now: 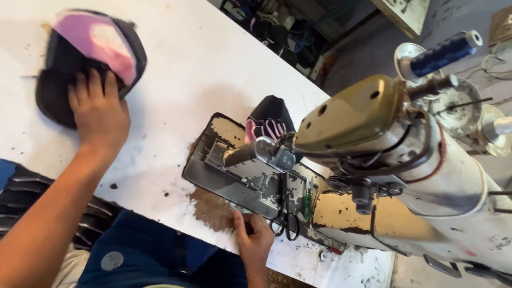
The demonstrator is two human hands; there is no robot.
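while left hand [100, 108] presses flat on pink-black cap piece [91, 56] amid bare tabletop [199, 56], right hand [253, 240] fingers together at table edge, beside scissors [287, 218]

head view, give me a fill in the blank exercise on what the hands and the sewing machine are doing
1. The left hand presses on a black and ____ cap piece.
2. The right hand rests at the table edge, next to a pair of ____.
3. The spool on top of the sewing machine holds dark ____ thread.
4. A second pink-striped piece lies ____ the machine's head.

Missing words: pink; scissors; blue; behind
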